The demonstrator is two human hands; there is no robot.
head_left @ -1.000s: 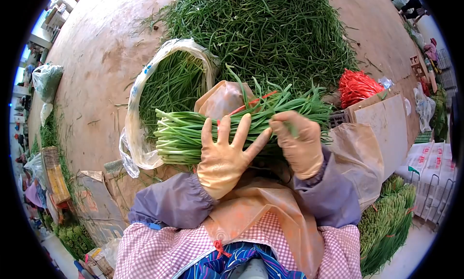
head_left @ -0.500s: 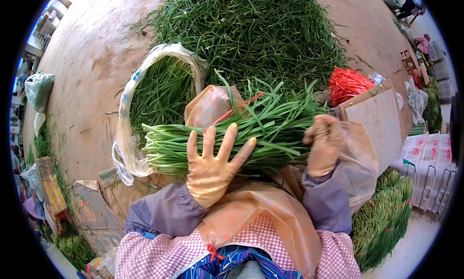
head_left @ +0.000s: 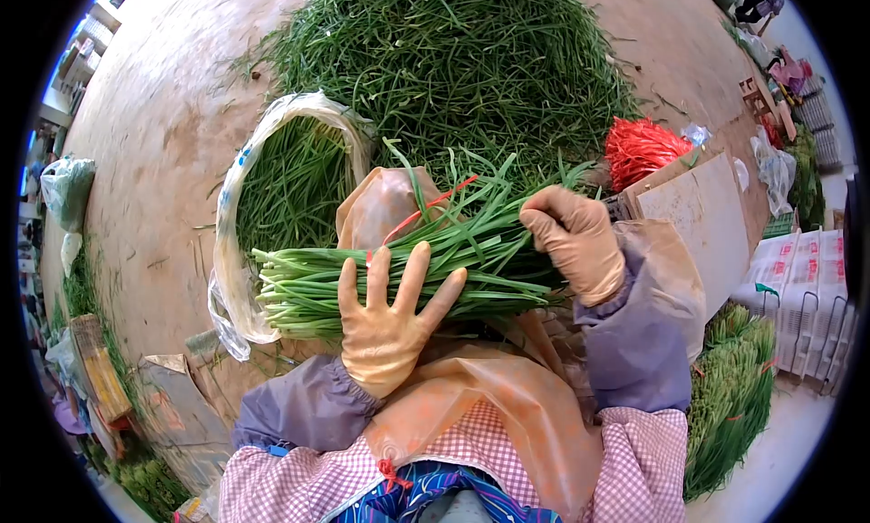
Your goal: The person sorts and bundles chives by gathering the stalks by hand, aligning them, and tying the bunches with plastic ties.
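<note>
A bunch of garlic chives [head_left: 453, 274] lies crosswise in front of me, pale cut ends to the left and green leaves to the right. My left hand [head_left: 390, 328], in a tan rubber glove, rests flat on the bunch with its fingers spread. A red tie strip [head_left: 426, 210] sticks out past the far side of the bunch; its lower part is hidden. Over the leafy end, my right hand [head_left: 575, 246], gloved alike, has its fingers curled closed at the leaves. What lies inside those fingers, if anything, is hidden.
Beyond the bunch rises a large heap of loose chives [head_left: 453, 70]. A plastic-rimmed round container [head_left: 231, 206] with chives stands at left. Red strips [head_left: 642, 151] lie beside a board [head_left: 698, 215] at right. Tied bunches [head_left: 729, 405] and white crates [head_left: 797, 278] are lower right.
My right hand has moved up and left along the leaves and turned, its fingers now curled. My left hand stays spread on the bunch. The view has shifted slightly.
</note>
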